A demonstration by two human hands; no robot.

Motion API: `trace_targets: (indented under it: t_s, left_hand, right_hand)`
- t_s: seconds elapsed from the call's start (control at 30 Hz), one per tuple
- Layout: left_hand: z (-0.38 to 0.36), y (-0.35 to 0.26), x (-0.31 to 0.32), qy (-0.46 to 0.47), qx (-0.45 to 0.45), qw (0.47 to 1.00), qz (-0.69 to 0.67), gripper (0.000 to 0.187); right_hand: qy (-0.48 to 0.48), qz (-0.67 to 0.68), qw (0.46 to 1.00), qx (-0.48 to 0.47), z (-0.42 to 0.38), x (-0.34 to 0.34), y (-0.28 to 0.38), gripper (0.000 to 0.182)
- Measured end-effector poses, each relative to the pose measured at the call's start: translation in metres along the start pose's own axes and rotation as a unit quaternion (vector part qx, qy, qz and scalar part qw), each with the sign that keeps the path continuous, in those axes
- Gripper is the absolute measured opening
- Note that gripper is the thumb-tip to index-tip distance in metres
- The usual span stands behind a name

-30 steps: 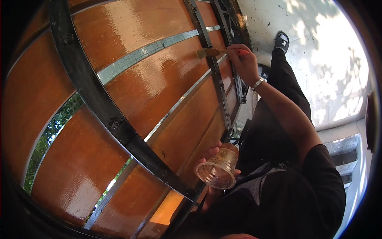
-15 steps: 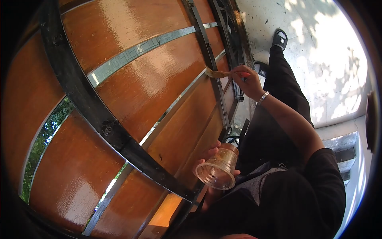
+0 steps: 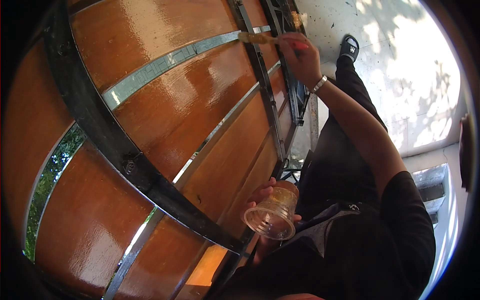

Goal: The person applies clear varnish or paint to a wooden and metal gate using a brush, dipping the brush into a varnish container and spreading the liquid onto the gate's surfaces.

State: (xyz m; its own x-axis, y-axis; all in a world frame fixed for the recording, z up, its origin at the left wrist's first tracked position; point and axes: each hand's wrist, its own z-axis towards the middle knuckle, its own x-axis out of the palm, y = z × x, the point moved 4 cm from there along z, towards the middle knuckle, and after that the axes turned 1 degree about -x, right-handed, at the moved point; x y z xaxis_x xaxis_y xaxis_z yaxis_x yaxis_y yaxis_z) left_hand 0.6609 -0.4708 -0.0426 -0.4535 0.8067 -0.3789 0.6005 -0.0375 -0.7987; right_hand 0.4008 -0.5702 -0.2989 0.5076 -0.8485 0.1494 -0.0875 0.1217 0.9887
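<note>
Your right hand [image 3: 299, 59] is raised near the top of the view, fingers pinched around the red handle of a paintbrush [image 3: 266, 39] (the bristles point left and touch the glossy wooden plank [image 3: 185, 105] close to the gap above it). A metal bracelet [image 3: 320, 84] circles that wrist. Your left hand [image 3: 265, 197] sits low in the view, fingers wrapped around a clear plastic cup [image 3: 272, 212] with its open mouth tilted toward the camera; the cup lies just beside the lower edge of the planks, well apart from the brush. Black metal bars [image 3: 100, 120] cross the varnished wood. A black sandal [image 3: 350, 47] stands on the pale, sunlit concrete floor [image 3: 410, 75] to the right
</note>
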Motion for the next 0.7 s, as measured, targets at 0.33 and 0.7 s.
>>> trace_targets:
  t_s: [0.33, 0.7]
  left_hand:
    - [0.009, -0.005, 0.007, -0.026, -0.012, 0.977, 0.212, 0.07]
    - [-0.004, 0.0, 0.011, -0.16, 0.057, 0.985, -0.036, 0.109]
  right_hand:
    - [0.255, 0.003, 0.963, 0.089, -0.087, -0.041, 0.005, 0.013]
    - [0.055, 0.076, 0.993, 0.069, 0.001, 0.004, 0.018, 0.015]
